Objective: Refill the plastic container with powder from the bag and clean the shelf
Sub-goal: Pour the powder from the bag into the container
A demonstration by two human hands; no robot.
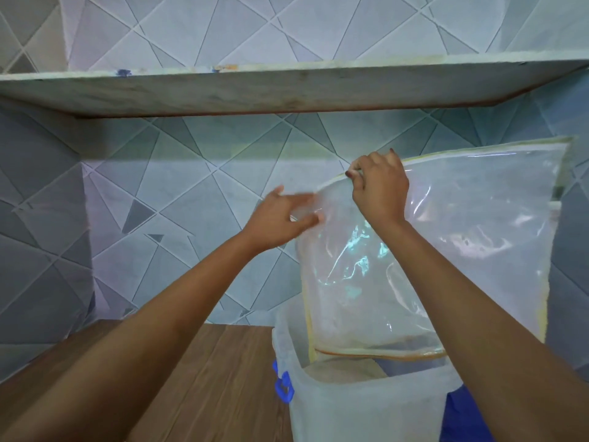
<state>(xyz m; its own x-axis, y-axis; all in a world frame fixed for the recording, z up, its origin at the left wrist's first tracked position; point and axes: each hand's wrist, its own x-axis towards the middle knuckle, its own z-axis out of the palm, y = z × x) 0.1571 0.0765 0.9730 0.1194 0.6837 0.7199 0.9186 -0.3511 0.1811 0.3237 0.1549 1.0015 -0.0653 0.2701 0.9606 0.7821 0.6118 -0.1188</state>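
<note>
"As the bag (478,224) hung over the plastic container (350,416), apparently mouth-down, which hand carried it?"

"The right hand (381,189). It pinched the bag's upturned top edge, fingers curled over the yellowish seam, almost straight above the container. From that pinch the bag hung more or less upright, and its lower edge dipped just inside the container's rim."

"And the left hand (283,218)?"

"It was blurred. It sat at the bag's left edge, lower than the right hand, with its fingers spread. Whether it gripped the film or only touched it, I could not tell. It was the hand nearer the bag's slack side, so in my judgement any shake or squeeze to clear the last powder would have fallen to it."

"What was in what?"

"The bag looked nearly spent, just clear, crumpled film showing little or nothing inside. Tan powder (344,371) lay in the container, well below the rim. The container stood on a wood-grain bench (207,378) and had a blue latch (282,384) on its left side."

"And the shelf (287,87)?"

"It ran overhead against the patterned wall tiles (191,173), with marks along its front edge. I judged the pour nearly done and the wiping not yet begun."
</note>
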